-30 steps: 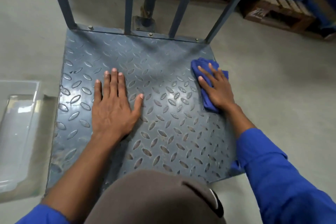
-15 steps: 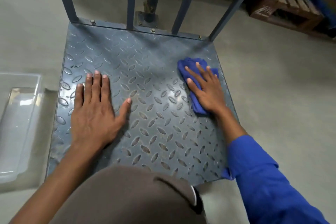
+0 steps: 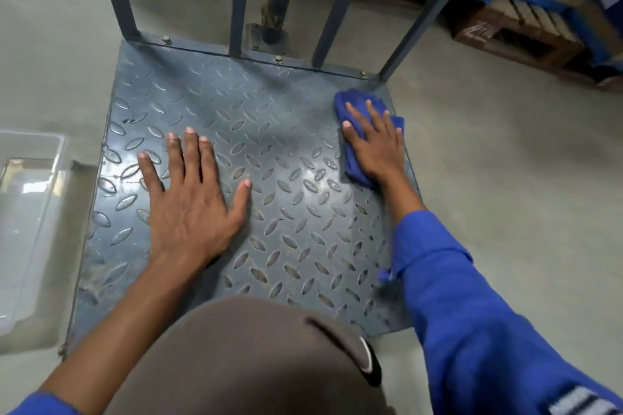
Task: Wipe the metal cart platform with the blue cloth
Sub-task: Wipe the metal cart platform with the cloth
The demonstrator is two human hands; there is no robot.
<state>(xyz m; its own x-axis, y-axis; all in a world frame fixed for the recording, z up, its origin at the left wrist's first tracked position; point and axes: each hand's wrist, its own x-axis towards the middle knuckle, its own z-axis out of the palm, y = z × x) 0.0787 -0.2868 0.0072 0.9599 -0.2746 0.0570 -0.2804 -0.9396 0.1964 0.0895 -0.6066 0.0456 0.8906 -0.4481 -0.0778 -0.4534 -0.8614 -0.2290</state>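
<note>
The metal cart platform is a grey tread plate with raised oval studs, lying low on the floor in front of me. A bunched blue cloth rests near its far right corner. My right hand presses flat on top of the cloth, fingers spread and pointing away from me. My left hand lies palm down on the bare plate left of centre, fingers apart, holding nothing. A brown cap brim hides the near edge of the platform.
Grey upright bars of the cart handle rise from the platform's far edge. A clear plastic bin sits on the floor to the left. Wooden pallets and blue-edged stock stand at the back right. Concrete floor surrounds the cart.
My right hand has slid the cloth from the plate's middle right toward the far right corner. My left hand stays flat on the plate, shifted slightly.
</note>
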